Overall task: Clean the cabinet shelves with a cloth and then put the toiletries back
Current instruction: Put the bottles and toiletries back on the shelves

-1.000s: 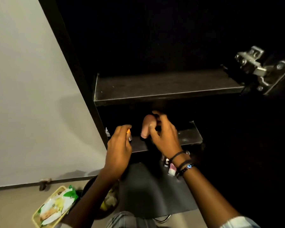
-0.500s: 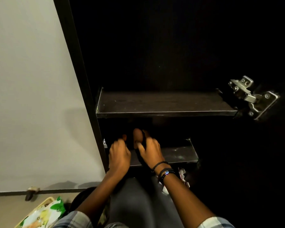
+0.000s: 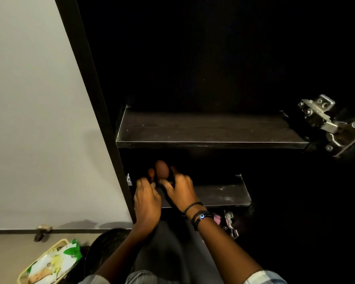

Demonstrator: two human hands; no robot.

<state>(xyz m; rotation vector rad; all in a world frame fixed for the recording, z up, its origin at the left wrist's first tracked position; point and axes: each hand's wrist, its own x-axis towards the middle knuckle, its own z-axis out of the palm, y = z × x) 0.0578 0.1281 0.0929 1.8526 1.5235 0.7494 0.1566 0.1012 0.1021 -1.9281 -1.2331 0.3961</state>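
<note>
Both hands reach into the left end of the lower shelf (image 3: 219,193) of a dark cabinet. My right hand (image 3: 179,190) holds a brown rounded bottle (image 3: 162,169) by its lower part, standing it on the shelf. My left hand (image 3: 147,194) holds a small orange-capped item (image 3: 151,173) just left of the bottle. The fingertips of both hands are blurred. The upper shelf (image 3: 209,130) is bare and dusty.
A metal door hinge (image 3: 326,121) juts out at the right. Below the shelf lie a pink item (image 3: 217,219) and a second hinge (image 3: 230,223). On the floor stand a black bowl (image 3: 105,249) and a yellow basket (image 3: 47,263) with green-white packets.
Both hands have pushed deeper into the lower shelf with the brown bottle and the small orange item. The view has tilted up, showing more of the upper shelf.
</note>
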